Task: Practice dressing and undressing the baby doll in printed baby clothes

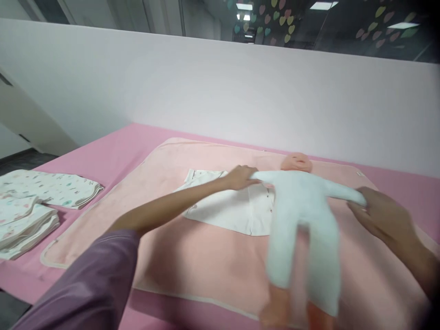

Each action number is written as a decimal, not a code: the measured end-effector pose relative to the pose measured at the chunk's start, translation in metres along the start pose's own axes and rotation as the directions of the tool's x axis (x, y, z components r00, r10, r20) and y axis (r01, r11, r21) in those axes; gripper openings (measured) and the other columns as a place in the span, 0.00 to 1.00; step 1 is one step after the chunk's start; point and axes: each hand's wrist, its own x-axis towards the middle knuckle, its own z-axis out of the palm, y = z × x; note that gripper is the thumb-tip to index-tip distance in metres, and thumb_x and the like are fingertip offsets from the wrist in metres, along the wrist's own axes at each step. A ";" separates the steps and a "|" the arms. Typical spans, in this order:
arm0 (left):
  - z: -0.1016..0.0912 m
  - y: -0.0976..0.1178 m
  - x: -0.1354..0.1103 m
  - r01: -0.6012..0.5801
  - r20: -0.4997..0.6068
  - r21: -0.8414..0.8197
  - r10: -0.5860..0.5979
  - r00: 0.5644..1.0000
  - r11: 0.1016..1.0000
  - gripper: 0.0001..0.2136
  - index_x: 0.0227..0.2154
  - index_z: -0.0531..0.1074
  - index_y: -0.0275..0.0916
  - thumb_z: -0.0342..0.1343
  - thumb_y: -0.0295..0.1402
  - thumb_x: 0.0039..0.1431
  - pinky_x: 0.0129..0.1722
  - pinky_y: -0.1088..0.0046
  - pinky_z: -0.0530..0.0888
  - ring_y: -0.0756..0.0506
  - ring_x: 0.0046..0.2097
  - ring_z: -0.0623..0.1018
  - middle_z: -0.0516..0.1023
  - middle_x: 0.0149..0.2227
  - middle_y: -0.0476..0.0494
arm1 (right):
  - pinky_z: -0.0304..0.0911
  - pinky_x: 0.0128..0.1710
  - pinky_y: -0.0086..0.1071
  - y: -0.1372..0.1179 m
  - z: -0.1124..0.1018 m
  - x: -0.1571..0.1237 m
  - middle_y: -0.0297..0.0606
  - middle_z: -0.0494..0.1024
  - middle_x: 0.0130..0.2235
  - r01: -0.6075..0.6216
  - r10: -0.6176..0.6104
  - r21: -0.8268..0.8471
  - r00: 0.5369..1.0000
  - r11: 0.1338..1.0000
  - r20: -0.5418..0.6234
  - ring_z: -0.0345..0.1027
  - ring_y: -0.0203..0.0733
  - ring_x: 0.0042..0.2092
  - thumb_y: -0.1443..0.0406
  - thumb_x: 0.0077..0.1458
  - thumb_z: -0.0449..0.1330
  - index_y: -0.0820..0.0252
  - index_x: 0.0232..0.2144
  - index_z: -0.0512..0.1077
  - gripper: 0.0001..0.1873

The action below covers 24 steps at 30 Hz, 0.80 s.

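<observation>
The left hand (240, 178) closes around the end of 1 arm of the pale-suited doll (302, 197), at its 10 o'clock; the right hand (383, 208) grips the other, at its 2 o'clock. The doll sits at 4 o'clock in the view. A white garment (225, 206) lies at its 9 o'clock on the pink mat (206, 256); farther out, also 9 o'clock, are folded printed cloths (58, 188).

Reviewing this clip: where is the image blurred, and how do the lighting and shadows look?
Head view: the doll blurs toward its feet, and the right hand is soft too; the folded cloths look sharper; a soft shadow falls on the pink mat; light panels show bright against dark glass; the right-hand corners fall dark.
</observation>
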 end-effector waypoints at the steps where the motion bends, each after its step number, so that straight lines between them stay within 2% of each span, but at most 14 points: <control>1: -0.015 -0.016 -0.019 0.026 0.001 -0.005 -0.026 1.000 1.000 0.27 0.51 0.75 0.39 0.47 0.57 0.70 0.56 0.59 0.71 0.35 0.51 0.78 0.82 0.49 0.37 | 0.52 0.32 0.42 -0.027 0.006 0.006 0.45 0.78 0.33 0.061 -0.059 -0.024 0.995 0.998 0.085 0.66 0.48 0.33 0.55 0.58 0.61 0.51 0.31 0.70 0.09; 3: -0.034 -0.040 -0.056 0.161 -0.044 -0.025 -0.162 0.986 0.987 0.30 0.51 0.77 0.40 0.47 0.61 0.66 0.56 0.57 0.71 0.34 0.50 0.78 0.82 0.46 0.35 | 0.53 0.34 0.40 -0.078 0.025 0.016 0.44 0.77 0.35 0.138 -0.133 -0.024 0.979 0.990 0.151 0.66 0.47 0.35 0.54 0.63 0.56 0.52 0.32 0.66 0.11; 6: -0.042 -0.062 -0.108 0.332 -0.171 -0.072 -0.340 0.925 0.941 0.34 0.52 0.79 0.42 0.43 0.64 0.65 0.56 0.57 0.72 0.32 0.50 0.79 0.81 0.45 0.33 | 0.52 0.34 0.37 -0.139 0.061 0.028 0.42 0.77 0.35 0.196 -0.198 0.030 0.964 0.980 0.178 0.65 0.45 0.35 0.56 0.62 0.56 0.54 0.34 0.64 0.10; 7: -0.042 -0.068 -0.123 0.350 -0.208 -0.083 -0.359 0.910 0.933 0.35 0.53 0.78 0.42 0.42 0.64 0.65 0.56 0.57 0.72 0.32 0.50 0.79 0.81 0.45 0.33 | 0.52 0.34 0.36 -0.153 0.073 0.031 0.41 0.77 0.36 0.203 -0.209 0.050 0.961 0.978 0.184 0.65 0.45 0.35 0.56 0.62 0.55 0.55 0.34 0.64 0.10; 9: -0.042 -0.081 -0.146 0.313 -0.251 -0.086 -0.324 0.912 0.946 0.35 0.56 0.78 0.42 0.41 0.63 0.65 0.54 0.57 0.72 0.33 0.49 0.79 0.81 0.45 0.33 | 0.53 0.34 0.36 -0.175 0.094 0.033 0.40 0.76 0.36 0.203 -0.216 0.086 0.955 0.975 0.201 0.66 0.46 0.36 0.56 0.62 0.55 0.55 0.36 0.65 0.10; 13: -0.046 -0.116 -0.164 0.160 -0.236 -0.029 -0.162 0.958 0.987 0.34 0.58 0.78 0.43 0.47 0.61 0.63 0.52 0.59 0.72 0.35 0.46 0.80 0.81 0.43 0.31 | 0.57 0.36 0.37 -0.194 0.128 0.029 0.43 0.76 0.39 0.200 -0.218 0.100 0.946 0.975 0.238 0.67 0.50 0.41 0.55 0.62 0.53 0.56 0.39 0.66 0.11; 16: -0.044 -0.131 -0.164 0.149 -0.237 0.066 -0.130 0.963 0.987 0.29 0.55 0.78 0.43 0.50 0.58 0.65 0.55 0.57 0.71 0.35 0.50 0.79 0.81 0.45 0.32 | 0.61 0.44 0.43 -0.191 0.147 0.016 0.48 0.76 0.43 0.240 -0.233 0.003 0.941 0.971 0.247 0.67 0.54 0.45 0.57 0.63 0.51 0.59 0.42 0.67 0.14; 18: -0.040 -0.131 -0.171 0.158 -0.284 0.162 -0.107 0.953 0.974 0.26 0.57 0.76 0.39 0.49 0.51 0.69 0.57 0.54 0.69 0.34 0.56 0.75 0.79 0.52 0.31 | 0.62 0.50 0.48 -0.186 0.157 0.005 0.52 0.75 0.46 0.266 -0.242 -0.075 0.940 0.961 0.241 0.66 0.57 0.49 0.57 0.64 0.49 0.61 0.44 0.68 0.16; 21: -0.031 -0.117 -0.197 0.145 -0.330 0.272 -0.050 0.943 0.951 0.20 0.61 0.69 0.37 0.49 0.39 0.72 0.57 0.52 0.67 0.33 0.61 0.70 0.73 0.61 0.31 | 0.62 0.55 0.54 -0.187 0.161 -0.006 0.58 0.73 0.56 0.232 -0.202 -0.135 0.958 0.963 0.203 0.63 0.63 0.57 0.58 0.63 0.51 0.64 0.51 0.69 0.20; 24: -0.025 -0.097 -0.231 0.054 -0.295 0.271 0.029 0.955 0.961 0.13 0.54 0.70 0.40 0.51 0.37 0.72 0.53 0.56 0.69 0.36 0.57 0.72 0.76 0.56 0.36 | 0.61 0.58 0.57 -0.218 0.153 -0.005 0.61 0.67 0.64 0.214 -0.204 -0.070 0.971 0.974 0.124 0.58 0.67 0.64 0.62 0.61 0.53 0.66 0.60 0.67 0.26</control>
